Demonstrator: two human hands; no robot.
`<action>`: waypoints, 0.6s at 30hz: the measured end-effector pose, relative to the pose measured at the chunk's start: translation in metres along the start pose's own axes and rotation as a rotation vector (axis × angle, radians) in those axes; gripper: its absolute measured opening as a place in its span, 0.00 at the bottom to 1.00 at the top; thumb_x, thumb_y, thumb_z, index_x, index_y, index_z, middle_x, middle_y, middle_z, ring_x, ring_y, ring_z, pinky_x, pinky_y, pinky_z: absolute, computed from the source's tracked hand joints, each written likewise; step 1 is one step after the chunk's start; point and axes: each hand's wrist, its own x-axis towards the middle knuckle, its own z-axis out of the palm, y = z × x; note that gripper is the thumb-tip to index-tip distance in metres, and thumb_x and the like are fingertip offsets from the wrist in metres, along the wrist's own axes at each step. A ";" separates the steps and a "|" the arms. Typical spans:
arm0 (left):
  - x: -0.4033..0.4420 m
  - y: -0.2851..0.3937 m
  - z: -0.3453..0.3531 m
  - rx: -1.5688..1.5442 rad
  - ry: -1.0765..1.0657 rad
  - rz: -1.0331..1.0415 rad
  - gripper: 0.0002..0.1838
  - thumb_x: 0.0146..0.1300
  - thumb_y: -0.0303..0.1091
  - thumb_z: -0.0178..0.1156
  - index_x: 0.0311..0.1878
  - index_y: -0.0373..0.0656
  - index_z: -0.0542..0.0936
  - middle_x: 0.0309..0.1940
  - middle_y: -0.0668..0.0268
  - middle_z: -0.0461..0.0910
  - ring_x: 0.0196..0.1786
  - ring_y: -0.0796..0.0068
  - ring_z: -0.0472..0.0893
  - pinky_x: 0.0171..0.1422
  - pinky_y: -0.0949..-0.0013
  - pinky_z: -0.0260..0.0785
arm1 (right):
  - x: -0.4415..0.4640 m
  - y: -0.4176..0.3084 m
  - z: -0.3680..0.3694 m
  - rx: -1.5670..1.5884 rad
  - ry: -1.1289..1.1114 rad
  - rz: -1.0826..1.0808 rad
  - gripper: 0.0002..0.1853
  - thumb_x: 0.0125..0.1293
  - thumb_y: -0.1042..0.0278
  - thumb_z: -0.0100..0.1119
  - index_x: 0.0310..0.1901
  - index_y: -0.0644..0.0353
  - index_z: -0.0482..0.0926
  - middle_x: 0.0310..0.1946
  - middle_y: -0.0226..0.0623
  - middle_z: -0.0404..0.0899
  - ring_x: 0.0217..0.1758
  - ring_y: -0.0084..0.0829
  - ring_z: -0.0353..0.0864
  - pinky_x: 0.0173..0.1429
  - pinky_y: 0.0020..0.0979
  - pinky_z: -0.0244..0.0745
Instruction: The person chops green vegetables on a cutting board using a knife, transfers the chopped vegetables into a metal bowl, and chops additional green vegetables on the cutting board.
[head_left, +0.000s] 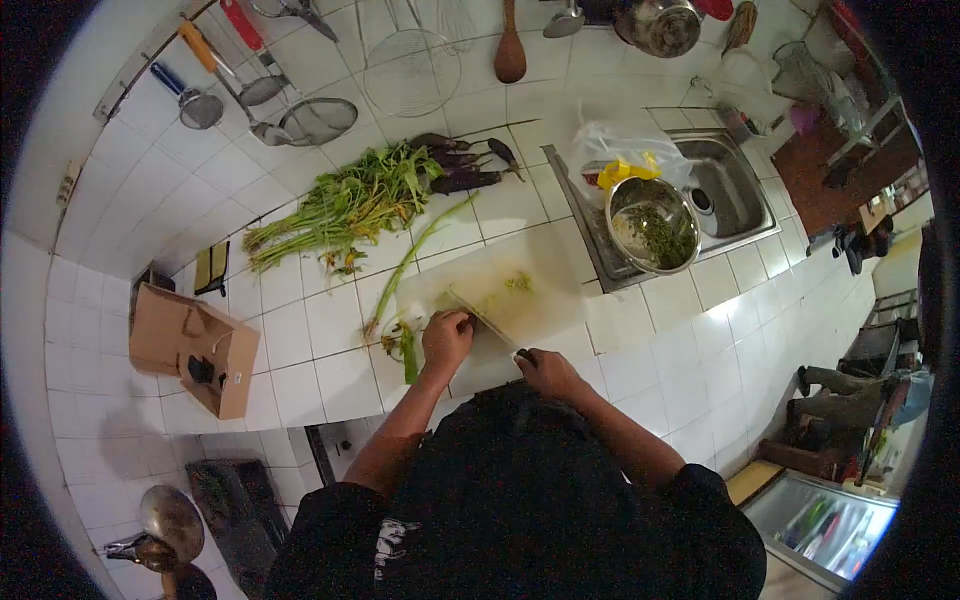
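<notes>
My right hand [550, 374] grips the dark handle of a kitchen knife [488, 322], whose blade slants up and left across the pale cutting board [556, 262]. Curled close beside the blade, my left hand [447, 340] has its fingers closed; whatever they hold is hidden. A pale green bit shows just ahead of those fingers. Small chopped green pieces [517, 284] lie on the board to the right of the knife. Left of the board runs a single long green stalk [415, 255], with trimmed leafy scraps [408, 345] near its lower end.
Behind lie a bunch of leafy greens [350, 200] and several dark eggplants [468, 180]. A metal bowl [618, 240] of chopped greens stands by the sink [760, 190], near a plastic bag [620, 142]. An open cardboard box [235, 370] sits left. Strainers [318, 120] and utensils hang on the wall.
</notes>
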 end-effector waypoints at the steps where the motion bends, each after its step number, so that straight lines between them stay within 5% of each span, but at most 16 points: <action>1: 0.001 0.002 -0.001 0.014 -0.030 -0.039 0.09 0.47 0.30 0.66 0.34 0.43 0.85 0.35 0.59 0.83 0.42 0.57 0.81 0.47 0.58 0.75 | 0.003 0.000 -0.002 -0.012 -0.039 0.017 0.26 0.71 0.46 0.45 0.46 0.64 0.79 0.40 0.58 0.81 0.47 0.60 0.79 0.53 0.52 0.73; 5: 0.005 0.010 -0.009 0.079 -0.119 -0.147 0.10 0.48 0.32 0.66 0.35 0.43 0.86 0.32 0.59 0.84 0.38 0.56 0.82 0.44 0.58 0.76 | -0.004 0.009 0.000 -0.004 -0.060 0.066 0.25 0.71 0.48 0.46 0.40 0.67 0.80 0.33 0.58 0.81 0.42 0.59 0.80 0.48 0.50 0.72; 18: -0.003 0.008 -0.001 0.031 -0.033 -0.282 0.09 0.49 0.34 0.66 0.34 0.45 0.86 0.31 0.58 0.84 0.34 0.56 0.84 0.39 0.59 0.75 | 0.002 0.000 -0.019 -0.010 -0.107 -0.081 0.26 0.71 0.47 0.45 0.44 0.66 0.80 0.39 0.61 0.80 0.46 0.59 0.79 0.53 0.52 0.72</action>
